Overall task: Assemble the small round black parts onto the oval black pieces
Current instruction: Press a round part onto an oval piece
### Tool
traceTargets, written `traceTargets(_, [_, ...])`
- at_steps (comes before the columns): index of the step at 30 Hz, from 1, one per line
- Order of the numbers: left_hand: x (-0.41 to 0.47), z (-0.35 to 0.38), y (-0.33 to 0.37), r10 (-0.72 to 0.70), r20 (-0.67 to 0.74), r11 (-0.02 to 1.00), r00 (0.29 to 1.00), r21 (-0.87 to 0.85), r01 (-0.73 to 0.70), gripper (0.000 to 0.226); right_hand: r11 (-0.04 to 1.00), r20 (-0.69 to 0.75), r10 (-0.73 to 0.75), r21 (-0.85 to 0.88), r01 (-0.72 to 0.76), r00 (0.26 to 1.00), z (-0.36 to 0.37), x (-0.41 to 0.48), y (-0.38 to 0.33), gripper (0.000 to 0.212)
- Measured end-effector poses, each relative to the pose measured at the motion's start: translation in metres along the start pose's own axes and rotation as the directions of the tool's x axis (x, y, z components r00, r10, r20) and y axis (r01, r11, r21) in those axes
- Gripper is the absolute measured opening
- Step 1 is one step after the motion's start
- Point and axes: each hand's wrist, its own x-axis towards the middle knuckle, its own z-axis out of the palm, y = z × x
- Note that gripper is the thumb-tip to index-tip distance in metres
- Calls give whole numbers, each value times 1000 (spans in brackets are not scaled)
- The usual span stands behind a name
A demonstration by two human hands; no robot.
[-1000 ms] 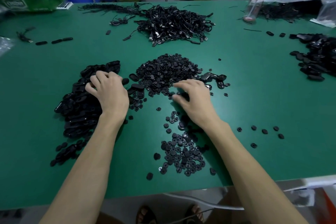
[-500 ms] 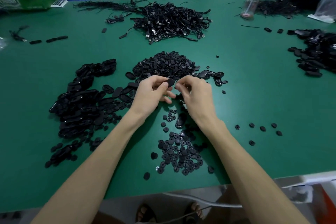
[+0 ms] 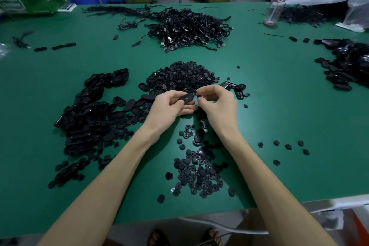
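My left hand [image 3: 169, 108] holds one oval piece [image 3: 186, 97] at the middle of the frame, just below the big heap of round parts [image 3: 179, 78]. The thumb lies on its near end and the fingers are curled under it, so its face points up at me. My right hand [image 3: 216, 104] is right beside it, thumb and forefinger pinched on a round part [image 3: 198, 94] (only a dark sliver shows between the tips, so I am judging by the pinch).

I expect both bits to be light, stiff moulded plastic and a little slick. The oval is best held by its end and edges, which leaves the centre of the face free. The round part needs holding by its rim so that its underside can go down first. It is tiny and could easily pop out of the pinch.

A second ago my left hand was spread on the pile of oval pieces [image 3: 89, 118] at the left of the frame, and my right was picking at the heap's lower edge. Half a second ago the hands had met, with the oval more on edge. Now it lies flatter, and the right fingertips are just off its right end.
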Motion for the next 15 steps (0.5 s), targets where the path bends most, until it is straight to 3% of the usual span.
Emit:
traceTargets(6, [-3,0,3,35,0,999,999,-24,-35,23,975,52,57,211,-67,997,-2,1,2,23])
traceTargets(15, [-6,-2,4,-4,-40,991,999,-134,-2,28,977,96,-14,215,-7,995,1,-1,1,27])
